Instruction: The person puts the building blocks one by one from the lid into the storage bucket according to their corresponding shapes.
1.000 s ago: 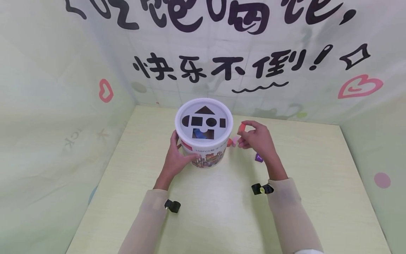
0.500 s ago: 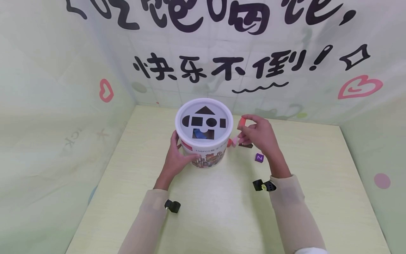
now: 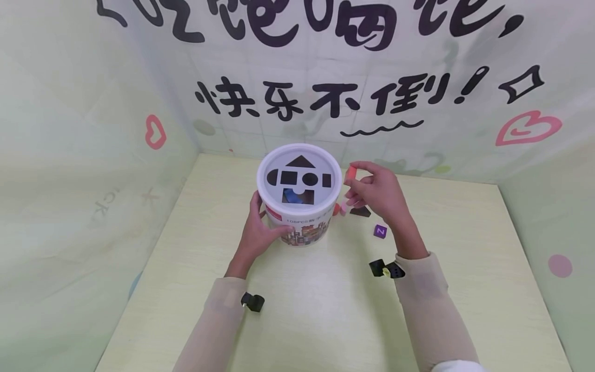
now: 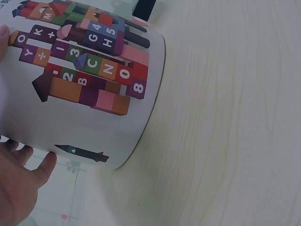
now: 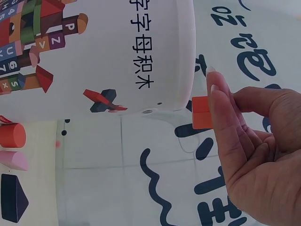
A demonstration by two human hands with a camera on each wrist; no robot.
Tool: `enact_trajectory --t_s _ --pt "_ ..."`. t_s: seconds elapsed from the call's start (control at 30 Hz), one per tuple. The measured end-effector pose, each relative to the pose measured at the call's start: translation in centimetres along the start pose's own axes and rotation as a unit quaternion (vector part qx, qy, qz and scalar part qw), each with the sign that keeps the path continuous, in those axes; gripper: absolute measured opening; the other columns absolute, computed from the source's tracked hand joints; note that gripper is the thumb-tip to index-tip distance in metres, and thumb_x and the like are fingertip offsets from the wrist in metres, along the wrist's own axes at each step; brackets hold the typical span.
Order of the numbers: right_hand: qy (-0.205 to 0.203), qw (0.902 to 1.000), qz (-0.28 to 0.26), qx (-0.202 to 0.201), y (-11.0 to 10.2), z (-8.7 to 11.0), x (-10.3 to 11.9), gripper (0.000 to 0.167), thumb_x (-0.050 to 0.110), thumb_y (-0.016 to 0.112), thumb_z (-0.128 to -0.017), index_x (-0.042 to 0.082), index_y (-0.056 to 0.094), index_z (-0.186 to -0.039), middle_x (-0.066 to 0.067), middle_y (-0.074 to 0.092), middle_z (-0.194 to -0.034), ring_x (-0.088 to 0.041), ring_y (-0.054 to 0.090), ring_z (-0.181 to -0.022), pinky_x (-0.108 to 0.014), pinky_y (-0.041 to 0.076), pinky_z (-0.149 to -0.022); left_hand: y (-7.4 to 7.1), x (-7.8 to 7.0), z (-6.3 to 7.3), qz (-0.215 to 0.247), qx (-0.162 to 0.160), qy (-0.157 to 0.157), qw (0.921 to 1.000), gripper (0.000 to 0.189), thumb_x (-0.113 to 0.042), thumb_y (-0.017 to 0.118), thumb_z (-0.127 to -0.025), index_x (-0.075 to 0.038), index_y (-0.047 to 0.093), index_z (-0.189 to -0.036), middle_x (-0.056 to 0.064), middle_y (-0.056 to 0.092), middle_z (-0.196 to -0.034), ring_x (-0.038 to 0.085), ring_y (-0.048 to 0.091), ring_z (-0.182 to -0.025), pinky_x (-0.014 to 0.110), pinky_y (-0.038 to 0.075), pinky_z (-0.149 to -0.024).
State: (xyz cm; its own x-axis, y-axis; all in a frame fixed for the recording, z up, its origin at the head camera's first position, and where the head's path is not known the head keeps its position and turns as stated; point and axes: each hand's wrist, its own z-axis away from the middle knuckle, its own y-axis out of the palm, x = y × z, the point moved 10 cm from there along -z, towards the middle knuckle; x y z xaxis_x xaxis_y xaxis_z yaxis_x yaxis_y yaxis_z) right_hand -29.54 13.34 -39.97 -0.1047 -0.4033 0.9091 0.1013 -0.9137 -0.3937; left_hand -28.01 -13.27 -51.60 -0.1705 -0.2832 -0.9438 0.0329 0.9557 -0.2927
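A white bucket (image 3: pixel 304 230) with block pictures on its side stands on the table, under a lid (image 3: pixel 321 194) with shaped cutouts. Through the notched cutout at the lid's front shows a blue piece (image 3: pixel 292 196). My left hand (image 3: pixel 260 230) holds the bucket's left side, thumb across the front and fingers around the back. Just right of the lid's rim, my right hand (image 3: pixel 378 194) pinches a small orange-red block (image 3: pixel 351 173) between thumb and fingertips. In the right wrist view that block (image 5: pixel 202 113) appears square-faced, beside the bucket's upper edge.
On the table (image 3: pixel 297 310), right of the bucket, lie a red cylinder (image 5: pixel 13 135), a pink half-round block (image 5: pixel 13 160) and a dark triangular block (image 5: pixel 14 197). A purple lettered cube (image 3: pixel 380 231) sits nearer the right wrist. A printed wall sheet (image 3: pixel 260 132) rises behind.
My right hand has risen and then shifted slightly left toward the lid with the orange-red block. The dark triangular block has come into sight beneath it. My left hand and the bucket stay put.
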Motion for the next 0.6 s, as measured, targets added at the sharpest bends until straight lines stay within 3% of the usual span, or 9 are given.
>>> enact_trajectory --t_s 0.4,0.6 --pt "-0.012 0.9995 -0.019 0.020 1.0 -0.5 1.1 0.046 0.013 0.066 -0.092 0.007 0.053 -0.136 -0.019 0.069 -0.077 -0.024 0.070 -0.062 -0.042 0.062 -0.064 0.1 0.2 -0.1 0.010 0.006 -0.002 0.9999 0.117 -0.036 0.091 -0.065 -0.036 0.014 -0.152 -0.013 0.028 -0.155 0.012 0.020 -0.146 0.048 0.035 -0.114" --pt "-0.009 0.9992 -0.028 0.026 1.6 -1.0 1.2 0.043 0.011 0.066 -0.092 0.008 0.056 -0.133 -0.018 0.069 -0.075 -0.024 0.069 -0.061 -0.041 0.062 -0.063 0.1 0.1 -0.1 0.001 0.013 -0.016 0.9998 0.119 -0.027 0.091 -0.067 -0.029 0.011 -0.154 -0.006 0.024 -0.158 0.016 0.017 -0.148 0.047 0.033 -0.115"
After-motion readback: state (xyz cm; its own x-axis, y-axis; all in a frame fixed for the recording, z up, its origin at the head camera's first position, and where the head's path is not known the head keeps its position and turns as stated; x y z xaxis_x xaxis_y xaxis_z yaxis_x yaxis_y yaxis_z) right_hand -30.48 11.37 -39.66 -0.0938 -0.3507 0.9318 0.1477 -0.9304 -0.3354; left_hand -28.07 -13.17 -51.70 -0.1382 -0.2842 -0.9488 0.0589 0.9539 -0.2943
